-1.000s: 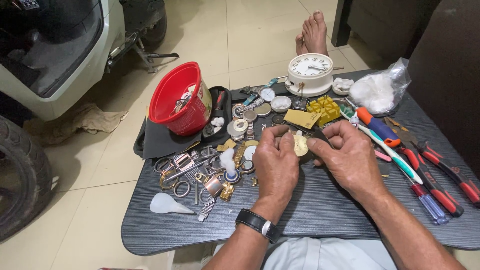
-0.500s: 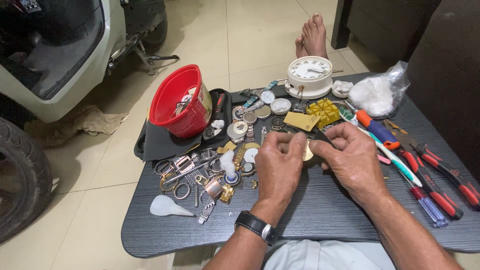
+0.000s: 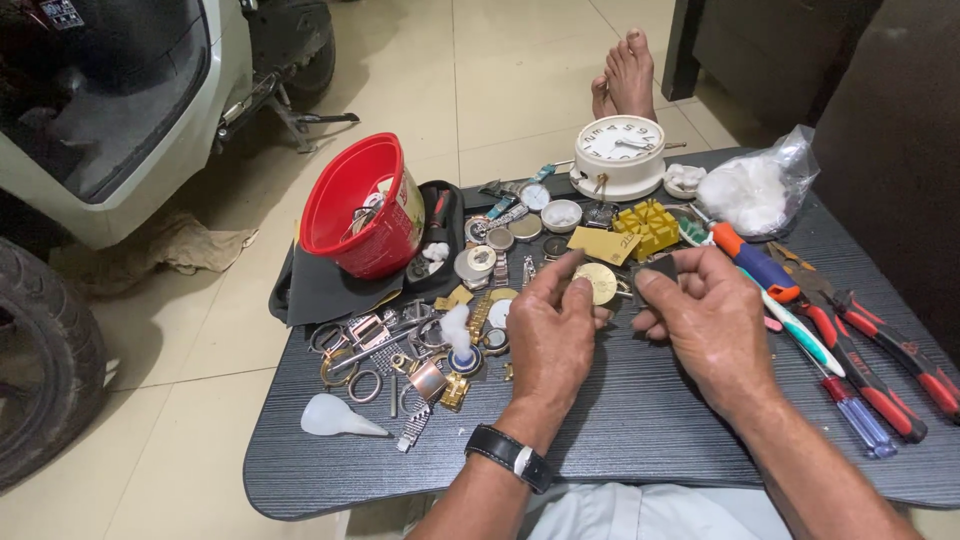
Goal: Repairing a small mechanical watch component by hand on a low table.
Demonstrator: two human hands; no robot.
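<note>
My left grip (image 3: 550,325) pinches a round pale-gold watch dial (image 3: 598,283); my right grip (image 3: 705,320) closes on a small dark piece (image 3: 662,268) beside it. Both hover above the desk (image 3: 640,420), near scattered watch parts (image 3: 420,350) and a red bucket (image 3: 362,205).

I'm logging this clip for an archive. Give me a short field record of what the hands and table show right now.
Setting: dark table over a tiled floor
Left hand: holds a round gold watch part, black wristwatch on the wrist
Right hand: pinches a small dark piece beside that part
Left of hands: red bucket, scattered watch cases and rings
Behind: white alarm clock, yellow block
Right: red-handled pliers, screwdrivers
</note>
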